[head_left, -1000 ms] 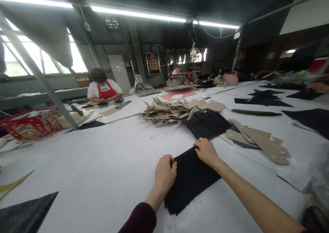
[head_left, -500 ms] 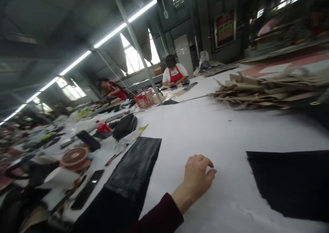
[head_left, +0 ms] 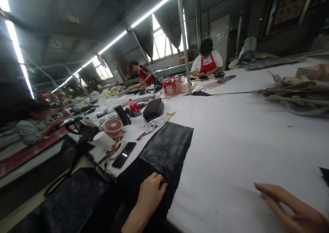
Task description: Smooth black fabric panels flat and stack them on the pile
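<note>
My left hand (head_left: 151, 191) is closed on a black sheet of leather-like material (head_left: 167, 145), its thumb and fingers pinched at the sheet's near part. The far end of that sheet lies flat with a dusty grey face. Its plain black part (head_left: 131, 178) runs down over the table's near edge. At the lower right, my right hand (head_left: 290, 207) hovers over the white table top (head_left: 223, 150), fingers stretched out and nothing visible in them. Just beyond it, the corner of another black piece (head_left: 325, 175) shows at the frame's edge.
Left of the sheet lie a phone (head_left: 124, 155), a paper roll (head_left: 104, 141) and a pink fan (head_left: 113, 127). A black stack (head_left: 153, 109) stands behind. Beige pieces (head_left: 303, 92) are heaped at right. Co-workers (head_left: 207, 63) sit farther back and at left.
The view has swung right-to-left, showing more of the left side. My left hand has gone from above the bare table to the black sheet and closed. My right hand has come into view.
</note>
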`<action>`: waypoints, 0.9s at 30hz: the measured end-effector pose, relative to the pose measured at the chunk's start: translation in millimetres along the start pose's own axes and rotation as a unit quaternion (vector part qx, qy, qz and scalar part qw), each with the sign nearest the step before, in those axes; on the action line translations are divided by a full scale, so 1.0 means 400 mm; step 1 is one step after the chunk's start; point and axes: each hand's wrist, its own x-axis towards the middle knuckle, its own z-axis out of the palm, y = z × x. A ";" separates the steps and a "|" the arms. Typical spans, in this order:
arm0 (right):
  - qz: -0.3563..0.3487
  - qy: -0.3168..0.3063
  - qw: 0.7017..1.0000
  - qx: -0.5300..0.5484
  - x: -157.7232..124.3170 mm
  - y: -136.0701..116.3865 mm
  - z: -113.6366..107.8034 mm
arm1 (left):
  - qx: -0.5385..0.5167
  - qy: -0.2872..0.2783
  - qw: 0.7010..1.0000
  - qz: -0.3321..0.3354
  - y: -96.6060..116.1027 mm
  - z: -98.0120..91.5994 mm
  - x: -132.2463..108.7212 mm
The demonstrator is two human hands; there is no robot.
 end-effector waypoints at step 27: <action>-0.277 -0.330 0.900 -0.067 -0.010 -0.362 0.512 | -0.381 -0.059 0.916 0.110 -0.168 0.019 0.069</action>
